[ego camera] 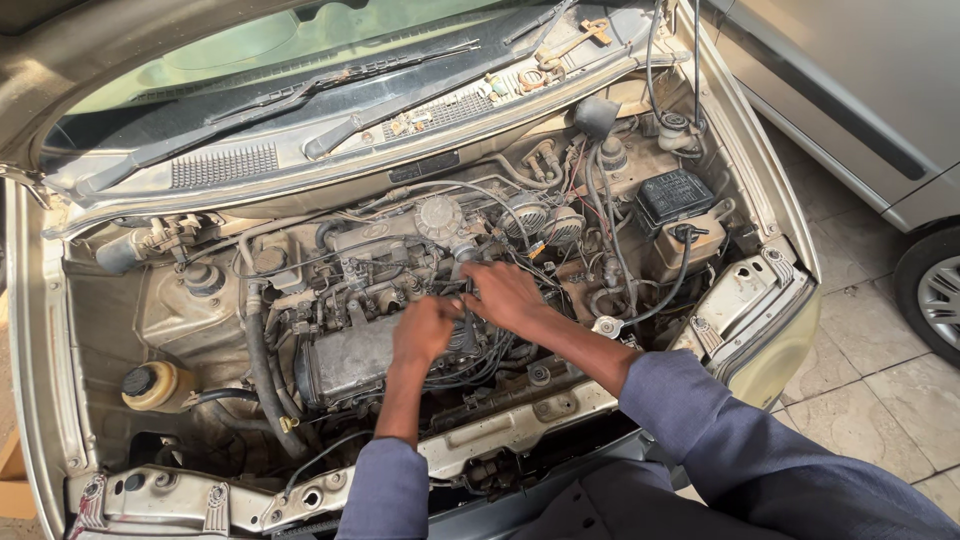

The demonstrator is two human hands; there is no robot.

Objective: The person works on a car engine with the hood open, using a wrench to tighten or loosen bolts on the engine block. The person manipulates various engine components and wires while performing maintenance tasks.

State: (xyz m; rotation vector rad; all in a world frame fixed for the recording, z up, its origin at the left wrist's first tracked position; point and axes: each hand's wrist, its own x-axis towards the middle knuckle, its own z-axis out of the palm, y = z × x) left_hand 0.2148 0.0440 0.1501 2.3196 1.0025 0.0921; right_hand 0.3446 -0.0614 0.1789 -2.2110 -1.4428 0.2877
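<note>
Nearest, two blue sleeves: left sleeve and right sleeve, leaning in over the grey front bar of the car.

Just past the bar, both hands down on the engine. Left hand curled, fingers bent down onto the bunch of black wires at the right end of the grey engine cover. Right hand just beside it, fingers half open, tips at one black wire between the two hands. Cannot tell if either hand grips a wire or only touches it; fingertips hidden.

Looks like the middle of work on those wires, not the start or the end. Tangled and close together, so calls for a slow, careful hand and picking one wire at a time. Dusty and greasy all over, so maybe slippy too.

To the left, a small tank with a yellow cap. Behind the hands, a round grey cap with more wires. Far right, a black box with a ribbed lid.

Further back, black wipers on the windscreen.

Outdoors in bright sun. On the right, pale paving stones, and a silver car parked close by, one wheel showing.
</note>
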